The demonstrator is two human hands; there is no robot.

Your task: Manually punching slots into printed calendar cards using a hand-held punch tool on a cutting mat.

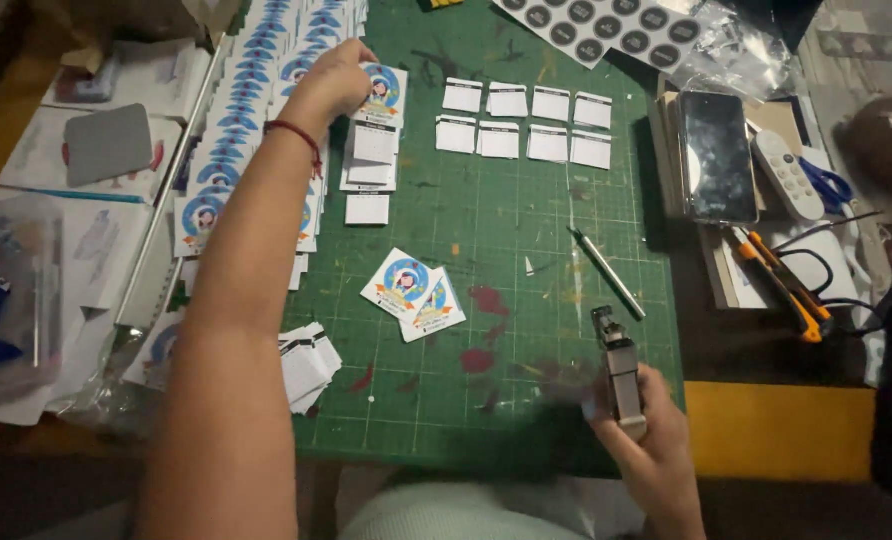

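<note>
My left hand (334,78) reaches far across the green cutting mat (506,250) and closes on a printed card with a blue round picture (384,92) at the top of a short column of cards. My right hand (646,440) is near the mat's front right corner, gripping a small grey metal stapler (618,368) that points away from me. Two more printed cards (414,290) lie overlapped in the middle of the mat. Small white folded cards (526,122) sit in two rows at the far side.
Overlapping rows of blue printed cards (228,150) run along the mat's left edge. A craft knife (606,272) lies right of centre. A phone (716,155), a white remote (788,175), scissors (828,185) and an orange cutter (786,285) sit at right. A round-sticker sheet (606,25) lies at the back.
</note>
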